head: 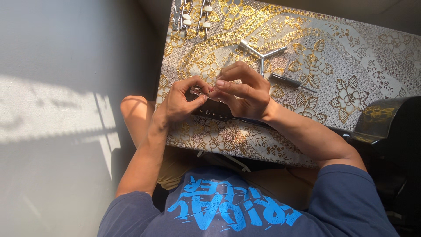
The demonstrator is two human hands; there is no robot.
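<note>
My left hand [179,102] and my right hand [244,91] meet over a black guitar headstock [212,110] lying on the table. Both pinch a small silvery metal part [197,91] just above the headstock, fingertips touching. The headstock has a row of small holes along its near edge and is partly hidden under my right palm. The black neck runs right under my right forearm toward the glossy black guitar body [382,116].
The table wears a gold floral cloth [351,57]. A three-armed metal wrench [261,53] and a dark-handled screwdriver [289,81] lie just beyond my right hand. Two strips of tuning pegs with white knobs [191,16] sit at the far left corner. Grey floor lies to the left.
</note>
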